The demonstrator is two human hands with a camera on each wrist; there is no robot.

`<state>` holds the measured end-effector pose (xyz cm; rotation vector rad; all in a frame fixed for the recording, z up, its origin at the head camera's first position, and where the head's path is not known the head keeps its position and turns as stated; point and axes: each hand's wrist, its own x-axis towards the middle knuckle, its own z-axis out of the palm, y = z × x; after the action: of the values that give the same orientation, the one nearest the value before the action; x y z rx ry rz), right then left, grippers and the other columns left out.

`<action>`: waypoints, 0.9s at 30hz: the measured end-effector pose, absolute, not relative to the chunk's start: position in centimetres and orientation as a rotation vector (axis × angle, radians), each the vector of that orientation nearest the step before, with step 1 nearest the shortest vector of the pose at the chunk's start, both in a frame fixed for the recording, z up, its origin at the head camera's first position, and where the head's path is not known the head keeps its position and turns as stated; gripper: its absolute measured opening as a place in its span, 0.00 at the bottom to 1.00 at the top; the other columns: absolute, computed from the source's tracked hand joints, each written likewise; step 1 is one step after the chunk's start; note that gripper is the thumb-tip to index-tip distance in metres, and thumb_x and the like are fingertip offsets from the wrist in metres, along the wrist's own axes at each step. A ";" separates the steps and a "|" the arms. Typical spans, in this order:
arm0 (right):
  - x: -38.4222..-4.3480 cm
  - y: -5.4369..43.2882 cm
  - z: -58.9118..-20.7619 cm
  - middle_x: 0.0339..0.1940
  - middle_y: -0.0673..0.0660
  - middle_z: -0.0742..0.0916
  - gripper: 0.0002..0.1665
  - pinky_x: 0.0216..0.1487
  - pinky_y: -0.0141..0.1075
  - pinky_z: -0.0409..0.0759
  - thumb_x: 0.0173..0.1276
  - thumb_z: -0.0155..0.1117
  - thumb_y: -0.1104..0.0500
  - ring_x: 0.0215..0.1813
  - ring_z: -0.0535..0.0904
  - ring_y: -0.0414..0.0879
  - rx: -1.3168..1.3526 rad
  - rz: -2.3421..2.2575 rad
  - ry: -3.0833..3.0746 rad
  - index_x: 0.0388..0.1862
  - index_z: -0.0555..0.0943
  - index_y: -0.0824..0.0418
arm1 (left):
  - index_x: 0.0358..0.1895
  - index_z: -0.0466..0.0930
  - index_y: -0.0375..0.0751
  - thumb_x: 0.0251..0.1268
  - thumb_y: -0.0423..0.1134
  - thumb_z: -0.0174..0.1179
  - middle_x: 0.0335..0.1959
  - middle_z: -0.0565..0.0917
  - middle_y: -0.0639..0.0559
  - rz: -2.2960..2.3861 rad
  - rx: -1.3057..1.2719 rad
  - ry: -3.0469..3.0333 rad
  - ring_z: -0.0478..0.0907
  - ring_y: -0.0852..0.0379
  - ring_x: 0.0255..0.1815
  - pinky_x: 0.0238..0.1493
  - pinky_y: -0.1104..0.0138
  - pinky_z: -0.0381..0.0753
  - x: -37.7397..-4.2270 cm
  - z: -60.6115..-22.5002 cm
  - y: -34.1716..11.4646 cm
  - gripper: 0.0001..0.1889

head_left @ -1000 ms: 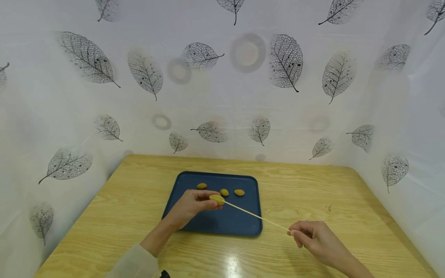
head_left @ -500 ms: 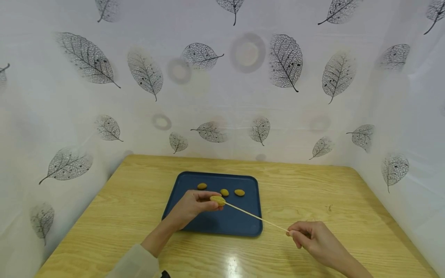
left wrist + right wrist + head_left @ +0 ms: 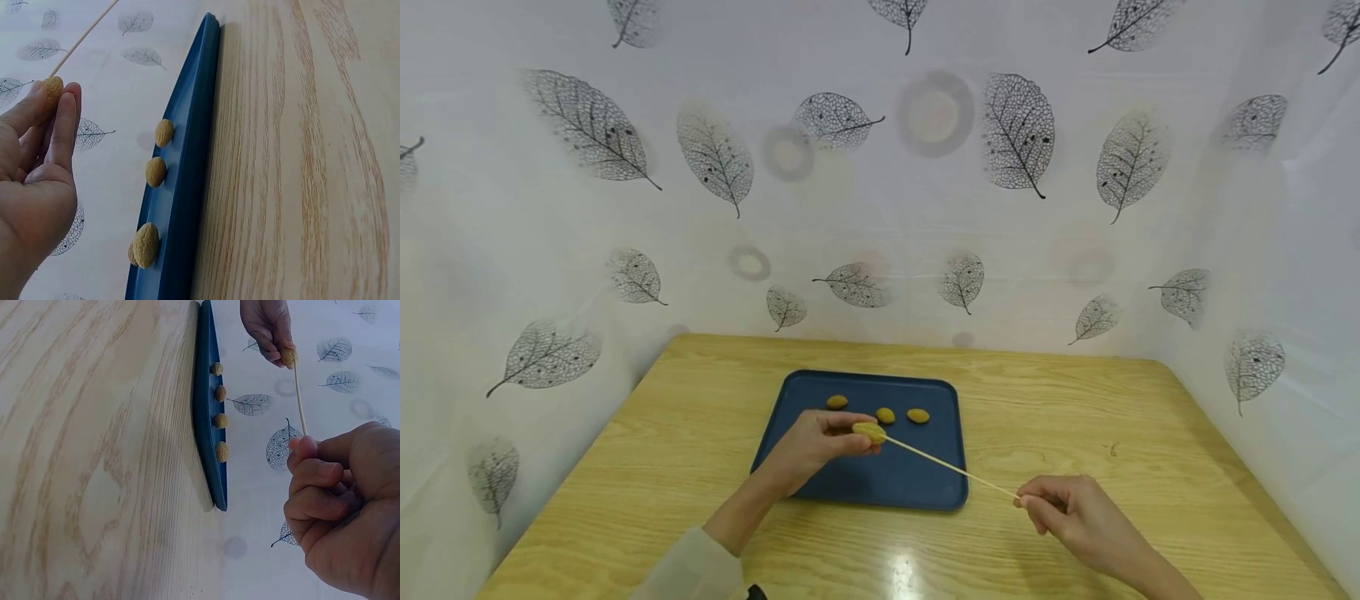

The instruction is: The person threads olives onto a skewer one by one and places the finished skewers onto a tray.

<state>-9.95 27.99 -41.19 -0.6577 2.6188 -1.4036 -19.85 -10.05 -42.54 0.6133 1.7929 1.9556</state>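
My left hand (image 3: 820,446) pinches a small, wrinkled, yellow-brown oval fruit (image 3: 868,432) between thumb and fingers, above the blue tray. A thin wooden skewer (image 3: 951,467) runs from the fruit's right end down to my right hand (image 3: 1090,521), whose thumb and forefinger pinch its other end. In the right wrist view the skewer (image 3: 300,397) meets the held fruit (image 3: 289,357) at its end; how deep it goes in is hidden. Loose fruits of the same kind, such as this one (image 3: 147,245), lie on the tray.
The dark blue rectangular tray (image 3: 895,487) with a low rim lies on a light wood-grain table (image 3: 1060,400). Several fruits sit on it, one (image 3: 917,415) toward the right. A white curtain (image 3: 880,208) printed with leaves surrounds the table's back and sides.
My right hand has shifted slightly left along the skewer's line, a little closer to my left hand. The left hand, the held fruit and the tray stay almost in place.
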 end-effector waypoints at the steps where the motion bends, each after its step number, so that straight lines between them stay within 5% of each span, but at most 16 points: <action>1: -10.0 28.0 -41.2 0.20 0.47 0.81 0.12 0.19 0.31 0.70 0.79 0.59 0.66 0.15 0.58 0.31 -0.668 -1.401 2.624 0.34 0.85 0.62 | 0.64 0.79 0.27 0.71 0.37 0.67 0.47 0.89 0.42 1.956 0.616 1.792 0.88 0.52 0.49 0.58 0.60 0.84 -19.8 -42.5 -10.0 0.24; 5: -10.0 28.1 -41.4 0.20 0.48 0.81 0.11 0.17 0.31 0.69 0.79 0.58 0.68 0.14 0.57 0.34 -0.686 -1.403 2.626 0.37 0.86 0.63 | 0.64 0.79 0.27 0.70 0.37 0.68 0.47 0.90 0.43 1.954 0.617 1.788 0.88 0.52 0.49 0.59 0.59 0.84 -19.8 -42.5 -10.1 0.24; 13: -10.1 27.9 -41.1 0.19 0.49 0.81 0.11 0.18 0.31 0.69 0.80 0.58 0.66 0.15 0.57 0.30 -0.674 -1.395 2.617 0.37 0.86 0.62 | 0.64 0.79 0.27 0.70 0.37 0.68 0.48 0.89 0.42 1.935 0.623 1.798 0.88 0.52 0.49 0.64 0.41 0.76 -19.8 -42.3 -10.1 0.24; 23: -10.2 27.8 -41.4 0.19 0.48 0.80 0.11 0.17 0.30 0.68 0.79 0.58 0.68 0.15 0.57 0.31 -0.702 -1.428 2.600 0.36 0.85 0.63 | 0.62 0.82 0.29 0.69 0.37 0.69 0.47 0.89 0.41 1.913 0.610 1.838 0.88 0.51 0.48 0.58 0.58 0.85 -19.7 -42.1 -10.1 0.22; 27: -10.1 27.8 -41.2 0.19 0.47 0.80 0.10 0.16 0.29 0.66 0.79 0.59 0.66 0.16 0.58 0.30 -0.704 -1.441 2.585 0.37 0.86 0.64 | 0.61 0.82 0.28 0.70 0.37 0.69 0.48 0.89 0.41 1.892 0.626 1.841 0.88 0.51 0.49 0.60 0.50 0.82 -19.7 -42.3 -10.1 0.21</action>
<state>-10.08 27.77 -41.22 -0.7041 2.5851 -1.4409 -19.72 -10.07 -42.25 0.6257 1.8410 1.8923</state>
